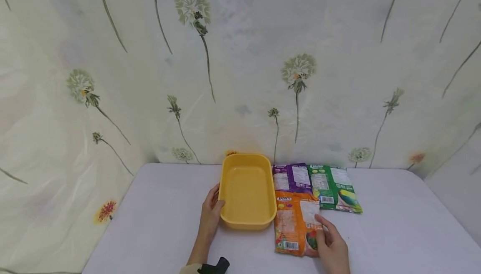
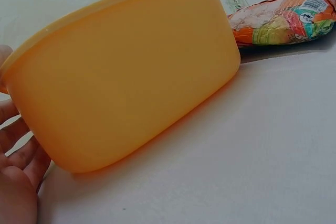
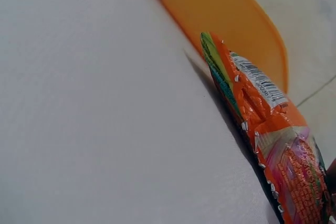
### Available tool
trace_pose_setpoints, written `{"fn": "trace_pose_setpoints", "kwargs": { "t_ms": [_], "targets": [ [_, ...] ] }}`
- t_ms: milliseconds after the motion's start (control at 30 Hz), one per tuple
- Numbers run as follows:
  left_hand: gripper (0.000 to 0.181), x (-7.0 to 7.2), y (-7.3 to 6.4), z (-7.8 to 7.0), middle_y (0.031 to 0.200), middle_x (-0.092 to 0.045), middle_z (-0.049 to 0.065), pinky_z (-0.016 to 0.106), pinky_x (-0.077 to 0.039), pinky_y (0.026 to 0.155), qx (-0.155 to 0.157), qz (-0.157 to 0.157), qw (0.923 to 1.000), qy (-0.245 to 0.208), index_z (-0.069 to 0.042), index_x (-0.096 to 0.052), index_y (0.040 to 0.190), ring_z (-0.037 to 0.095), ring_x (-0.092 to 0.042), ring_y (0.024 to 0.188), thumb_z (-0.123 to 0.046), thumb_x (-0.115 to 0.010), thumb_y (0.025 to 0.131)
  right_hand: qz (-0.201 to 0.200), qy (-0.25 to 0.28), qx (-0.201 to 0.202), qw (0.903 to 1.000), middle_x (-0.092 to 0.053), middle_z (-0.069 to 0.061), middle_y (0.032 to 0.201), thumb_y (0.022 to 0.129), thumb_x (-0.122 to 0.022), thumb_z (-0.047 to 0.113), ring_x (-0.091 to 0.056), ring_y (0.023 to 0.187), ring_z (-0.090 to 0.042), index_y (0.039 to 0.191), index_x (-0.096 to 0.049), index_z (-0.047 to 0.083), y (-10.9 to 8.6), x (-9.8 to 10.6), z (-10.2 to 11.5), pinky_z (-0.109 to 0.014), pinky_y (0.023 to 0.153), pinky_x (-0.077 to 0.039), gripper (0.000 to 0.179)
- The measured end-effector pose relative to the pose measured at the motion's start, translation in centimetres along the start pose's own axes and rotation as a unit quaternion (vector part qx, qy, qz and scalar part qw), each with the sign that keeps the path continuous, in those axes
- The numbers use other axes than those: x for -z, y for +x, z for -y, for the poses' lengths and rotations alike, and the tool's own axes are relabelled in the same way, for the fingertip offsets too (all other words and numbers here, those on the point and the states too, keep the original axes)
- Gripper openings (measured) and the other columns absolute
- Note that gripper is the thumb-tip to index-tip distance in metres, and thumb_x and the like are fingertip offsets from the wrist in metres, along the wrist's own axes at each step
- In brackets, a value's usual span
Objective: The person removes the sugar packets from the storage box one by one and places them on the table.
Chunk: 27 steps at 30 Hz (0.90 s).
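A yellow plastic tub stands upright on the table, its inside bare. My left hand holds its left side, thumb over the rim and fingers against the outer wall, as the left wrist view shows of the tub. Right of the tub lies an orange candy bag, back side up with a barcode. My right hand pinches that bag's right edge. In the right wrist view the orange bag appears edge-on, and the right hand is mostly out of frame.
Behind the orange bag lie a purple candy bag and a green candy bag, close to the back edge. A white cloth covers the table. Floral sheeting hangs behind and at the sides.
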<state>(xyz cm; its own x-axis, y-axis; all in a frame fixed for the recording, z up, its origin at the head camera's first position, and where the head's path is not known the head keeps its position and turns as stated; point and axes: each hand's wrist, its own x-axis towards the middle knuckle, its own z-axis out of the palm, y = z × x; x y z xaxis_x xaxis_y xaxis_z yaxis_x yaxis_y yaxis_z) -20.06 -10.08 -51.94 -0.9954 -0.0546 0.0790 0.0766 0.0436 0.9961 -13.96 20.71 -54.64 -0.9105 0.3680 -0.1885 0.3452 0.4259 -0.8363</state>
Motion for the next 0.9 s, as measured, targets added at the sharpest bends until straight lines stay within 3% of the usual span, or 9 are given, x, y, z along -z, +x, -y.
{"fn": "trace_pose_setpoints", "kwargs": {
  "t_ms": [100, 200, 433, 600, 700, 767, 833, 900],
  "targets": [
    [0.051, 0.1, 0.1, 0.0, 0.144, -0.046, 0.010, 0.039, -0.042, 0.107, -0.001, -0.003, 1.0000, 0.002, -0.010, -0.040, 0.142, 0.025, -0.048, 0.130, -0.005, -0.046, 0.092, -0.008, -0.027, 0.039, 0.9988, -0.046, -0.009, 0.144, 0.099, -0.039, 0.014, -0.050, 0.126, -0.025, 0.142, -0.041, 0.021, -0.1, -0.3, 0.0, -0.029, 0.093, -0.052, 0.044],
    [0.051, 0.5, 0.2, 0.0, 0.144, -0.046, 0.009, 0.038, -0.042, 0.107, 0.000, -0.007, 1.0000, 0.004, -0.010, -0.041, 0.142, 0.025, -0.048, 0.130, -0.005, -0.046, 0.092, 0.005, -0.040, 0.061, 0.9973, -0.042, -0.009, 0.147, 0.100, -0.037, 0.013, -0.041, 0.135, -0.028, 0.144, -0.038, 0.021, 0.0, -0.6, 0.2, -0.040, 0.103, -0.041, 0.045],
    [0.051, 0.9, 1.4, 2.8, 0.145, -0.045, 0.003, 0.036, -0.042, 0.107, -0.001, -0.020, 0.9998, 0.002, -0.021, -0.042, 0.141, 0.021, -0.049, 0.129, -0.008, -0.047, 0.093, 0.035, -0.041, 0.066, 0.9963, -0.034, -0.009, 0.152, 0.101, -0.034, 0.014, -0.034, 0.139, -0.031, 0.147, -0.031, 0.027, 0.0, -0.9, 0.4, -0.047, 0.108, -0.038, 0.048],
    [0.051, 0.9, 1.0, 1.5, 0.145, -0.045, 0.012, 0.037, -0.044, 0.105, -0.007, -0.011, 0.9999, -0.004, -0.011, -0.041, 0.142, 0.029, -0.048, 0.129, -0.004, -0.046, 0.092, 0.040, -0.048, 0.067, 0.9958, -0.031, -0.008, 0.154, 0.102, -0.031, 0.014, -0.033, 0.138, -0.030, 0.148, -0.029, 0.029, 0.0, -1.0, 0.4, -0.050, 0.109, -0.036, 0.048],
    [0.051, 0.7, 0.7, 1.3, 0.146, -0.043, 0.013, 0.039, -0.042, 0.106, -0.017, -0.010, 0.9998, 0.002, -0.009, -0.038, 0.144, 0.030, -0.046, 0.131, -0.006, -0.047, 0.093, 0.047, -0.047, 0.059, 0.9961, -0.031, -0.010, 0.153, 0.103, -0.028, 0.016, -0.048, 0.124, -0.030, 0.149, -0.026, 0.030, -0.1, -0.8, 0.3, -0.038, 0.093, -0.053, 0.048],
    [0.052, 0.6, 0.7, 1.8, 0.147, -0.043, 0.010, 0.040, -0.039, 0.109, -0.022, -0.018, 0.9995, 0.008, -0.012, -0.035, 0.146, 0.027, -0.044, 0.133, -0.011, -0.048, 0.095, 0.056, -0.038, 0.051, 0.9964, -0.031, -0.013, 0.152, 0.103, -0.027, 0.022, -0.052, 0.117, -0.030, 0.150, -0.022, 0.029, -0.2, -0.5, 0.3, -0.033, 0.082, -0.057, 0.048],
    [0.053, 0.5, 0.9, 2.4, 0.148, -0.042, 0.006, 0.042, -0.035, 0.111, -0.026, -0.023, 0.9993, 0.013, -0.016, -0.031, 0.148, 0.024, -0.042, 0.136, -0.019, -0.048, 0.097, 0.065, -0.016, 0.045, 0.9967, -0.030, -0.015, 0.152, 0.103, -0.028, 0.032, -0.052, 0.116, -0.031, 0.151, -0.018, 0.027, -0.1, -0.1, 0.3, -0.034, 0.082, -0.057, 0.050],
    [0.057, 0.6, 1.0, 2.6, 0.149, -0.040, 0.002, 0.043, -0.031, 0.114, -0.028, -0.025, 0.9990, 0.024, -0.019, -0.027, 0.149, 0.022, -0.038, 0.138, -0.028, -0.048, 0.098, 0.076, 0.006, 0.046, 0.9960, -0.027, -0.015, 0.153, 0.100, -0.030, 0.043, -0.042, 0.130, -0.033, 0.152, -0.014, 0.026, 0.0, 0.3, 0.3, -0.042, 0.100, -0.048, 0.057]
  ]
}}
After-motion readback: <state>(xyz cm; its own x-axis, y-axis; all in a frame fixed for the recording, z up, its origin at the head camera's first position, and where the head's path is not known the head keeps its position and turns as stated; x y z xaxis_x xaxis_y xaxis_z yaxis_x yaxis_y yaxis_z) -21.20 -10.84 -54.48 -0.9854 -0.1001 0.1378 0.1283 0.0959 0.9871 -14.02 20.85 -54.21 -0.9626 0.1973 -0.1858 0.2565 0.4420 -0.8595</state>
